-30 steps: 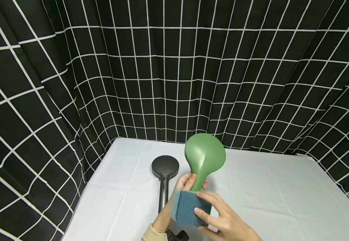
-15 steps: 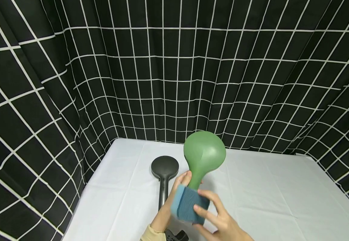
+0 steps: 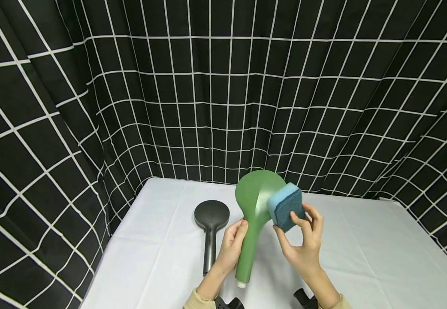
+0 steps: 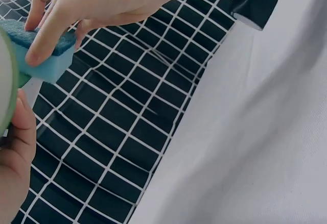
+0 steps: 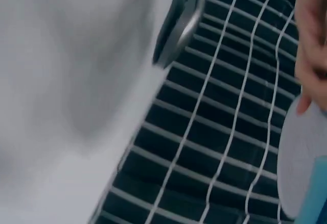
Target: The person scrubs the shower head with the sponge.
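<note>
A green handheld shower head point(image 3: 250, 214) is held above the table, its back toward the head camera and a white end at the bottom of its handle. My left hand point(image 3: 229, 249) grips it at the neck, with the thumb along the near side. Between the thumb and fingers of my right hand point(image 3: 304, 249) is a blue two-layer sponge point(image 3: 290, 210), its light foam side against the right side of the round head. In the left wrist view the sponge point(image 4: 48, 60) and part of the shower head point(image 4: 6, 76) show at the left edge. The right wrist view catches the pale spray face point(image 5: 299, 157).
A dark grey shower head point(image 3: 211, 214) lies on the white-covered table point(image 3: 161, 240), left of my left hand. Black curtain point(image 3: 223, 107) with a white grid surrounds the table's back and sides. Black wrist straps point(image 3: 229, 303) show at the bottom of the head view.
My right hand has carried the sponge up and right, from the handle to the round head. The handle is now uncovered. My left hand stays at the neck.
</note>
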{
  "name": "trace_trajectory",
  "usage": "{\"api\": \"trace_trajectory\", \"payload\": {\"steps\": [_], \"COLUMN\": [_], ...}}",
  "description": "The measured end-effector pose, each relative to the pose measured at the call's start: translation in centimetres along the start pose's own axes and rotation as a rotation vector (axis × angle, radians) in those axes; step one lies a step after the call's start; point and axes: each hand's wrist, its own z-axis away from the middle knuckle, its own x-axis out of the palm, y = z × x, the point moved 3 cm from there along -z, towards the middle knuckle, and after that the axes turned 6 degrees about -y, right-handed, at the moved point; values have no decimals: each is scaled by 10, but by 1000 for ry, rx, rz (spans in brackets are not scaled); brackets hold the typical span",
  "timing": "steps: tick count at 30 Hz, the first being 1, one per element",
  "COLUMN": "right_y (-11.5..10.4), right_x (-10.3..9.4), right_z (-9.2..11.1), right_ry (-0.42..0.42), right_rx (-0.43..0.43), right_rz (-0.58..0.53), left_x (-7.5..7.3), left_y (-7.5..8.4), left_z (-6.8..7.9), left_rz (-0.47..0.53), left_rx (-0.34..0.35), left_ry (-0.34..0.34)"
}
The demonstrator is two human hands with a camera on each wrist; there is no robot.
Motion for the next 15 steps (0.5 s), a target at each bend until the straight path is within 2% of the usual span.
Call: {"api": "trace_trajectory", "payload": {"steps": [2,4,7,11,13,15], "right_y": [-4,-15,-35,-54,-55,-50], "right_x": [3,7,12,12,12,13], "right_z": [2,8,21,36,38,35], "right_ry": [-34,-95,-228,-410,-444,-406], "right_rx": [9,-23,-112,-257,-294,-283], "right_rz": [-37,-111,-243,-346,-364,-341], "left_x": [-2,-4,-7,-8,-8,-7], "left_y": [-1,-1,1,6,11,12], "left_z": [0,0,0,-2,-2,0], "left_rz": [0,6,4,1,9,32], "left_rx": [-11,-29,-29,26,54,59], "left_ry": [14,23,29,48,43,19]}}
